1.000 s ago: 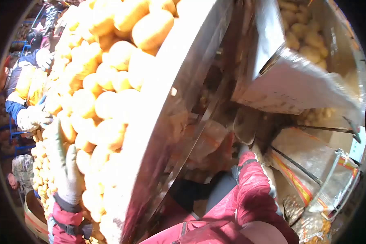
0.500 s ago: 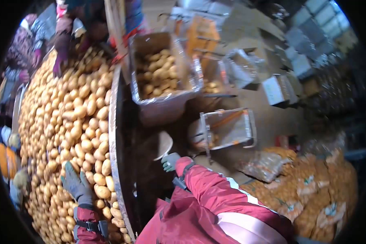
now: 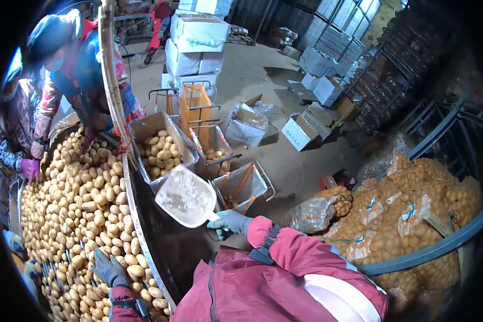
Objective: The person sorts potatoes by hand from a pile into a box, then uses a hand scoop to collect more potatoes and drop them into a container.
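My left hand [image 3: 110, 269], in a grey glove, rests on the heap of potatoes [image 3: 94, 201] with its fingers spread. My right hand [image 3: 231, 222], also gloved, is closed round the short handle of a white scoop [image 3: 185, 196]. Dirt smears the inside of the scoop's wide pan, and no potatoes lie in it. It hangs beyond the metal edge [image 3: 137, 225] of the potato table, in front of a lined box of potatoes [image 3: 139, 131]. My right fingers are partly hidden behind the handle.
An orange-and-grey bin [image 3: 236, 188] stands beyond the scoop. Stacked white cartons [image 3: 198, 35] rise at the back. Netted potato sacks [image 3: 392, 214] lie on the right behind a curved metal rail [image 3: 429, 249]. Co-workers [image 3: 72, 70] lean over the table's far end, one with a purple glove [image 3: 30, 168].
The scoop has come up into fuller view with its pan facing me, still in my right hand. My view has shifted, showing more of the room's far side. My left hand stays on the potatoes.
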A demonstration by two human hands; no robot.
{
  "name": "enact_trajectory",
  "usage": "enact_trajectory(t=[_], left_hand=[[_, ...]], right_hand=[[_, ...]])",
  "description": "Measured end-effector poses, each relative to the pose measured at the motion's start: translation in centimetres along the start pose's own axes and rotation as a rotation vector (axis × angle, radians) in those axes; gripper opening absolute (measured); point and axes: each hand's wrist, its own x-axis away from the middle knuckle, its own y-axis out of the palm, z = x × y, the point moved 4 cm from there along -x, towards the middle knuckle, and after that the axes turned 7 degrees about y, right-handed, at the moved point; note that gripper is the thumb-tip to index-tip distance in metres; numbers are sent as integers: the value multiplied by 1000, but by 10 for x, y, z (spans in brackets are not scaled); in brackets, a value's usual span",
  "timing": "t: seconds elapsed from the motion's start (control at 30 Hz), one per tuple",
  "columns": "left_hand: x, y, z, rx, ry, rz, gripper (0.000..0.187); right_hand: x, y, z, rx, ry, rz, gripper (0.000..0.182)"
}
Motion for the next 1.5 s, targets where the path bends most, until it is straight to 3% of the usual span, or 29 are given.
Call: enact_trajectory(t=[0.1, 0.17, 0.23, 0.27, 0.37, 0.43, 0.57, 0.77, 0.87, 0.97, 1.07, 1.1, 1.2, 1.37, 1.5], left_hand=[[-4, 32, -14, 70, -9, 85, 74], [-7, 22, -14, 248, -48, -10, 73], [1, -16, -1, 158, -72, -38, 71], [2, -2, -5, 95, -59, 47, 70], [2, 17, -9, 50, -11, 189, 71], [6, 18, -10, 81, 8, 264, 70], [3, 7, -11, 132, -15, 227, 66], [0, -7, -8, 129, -69, 202, 66], [0, -3, -8, 134, -107, 236, 64], [0, -10, -8, 121, -151, 207, 63], [-1, -10, -10, 17, -253, 134, 60], [0, -15, -11, 0, -295, 22, 59], [0, -22, -23, 33, -338, -6, 59], [-10, -25, -30, 133, -443, 103, 60], [-52, -37, -46, 275, -448, 300, 48]], right_hand=[[35, 29, -15, -34, -285, -142, 32], [19, 53, -9, -128, -172, -287, 36], [0, 81, -28, -265, 114, -185, 40], [-11, 90, -44, -205, 85, -88, 44], [-74, 116, -64, -40, 5, -134, 35], [-73, 144, -76, 109, -42, -109, 28], [-108, 190, -83, 87, 18, -298, 33], [-171, 234, -125, 218, 151, -343, 30], [-184, 249, -160, 237, 99, -380, 32], [-206, 251, -196, 235, 106, -553, 33], [-222, 237, -227, 252, 95, -521, 30], [-230, 229, -234, 282, 160, -489, 29], [-235, 218, -257, 330, 220, -493, 29], [-231, 209, -286, 453, 276, -472, 30], [-232, 201, -292, 538, 253, -439, 31]])
